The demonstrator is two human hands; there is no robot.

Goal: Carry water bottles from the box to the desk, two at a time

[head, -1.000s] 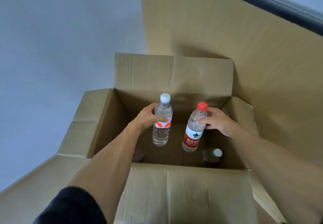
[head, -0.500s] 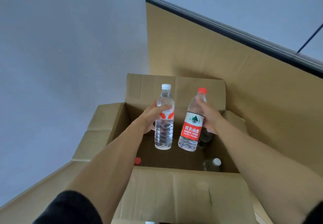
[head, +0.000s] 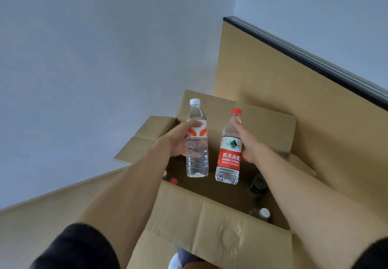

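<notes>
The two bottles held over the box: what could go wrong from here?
1. The right hand grips the red-capped bottle only from one side, so it may slip and fall back into the cardboard box.
2. The white-capped bottle in the left hand hangs close beside the other; they might knock together.
3. The raised flaps could catch the forearms.

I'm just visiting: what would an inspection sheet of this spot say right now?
Surface: desk not in view; grey floor around the box.
Job's things: white-capped bottle and red-capped bottle held upright above the open box; more bottles inside, including a dark bottle.
Clutter: nothing seen.
Grippers: left hand grips the white-capped bottle; right hand grips the red-capped bottle.
Cables: nothing seen.
Surroundings: cardboard sheet behind the box.
</notes>
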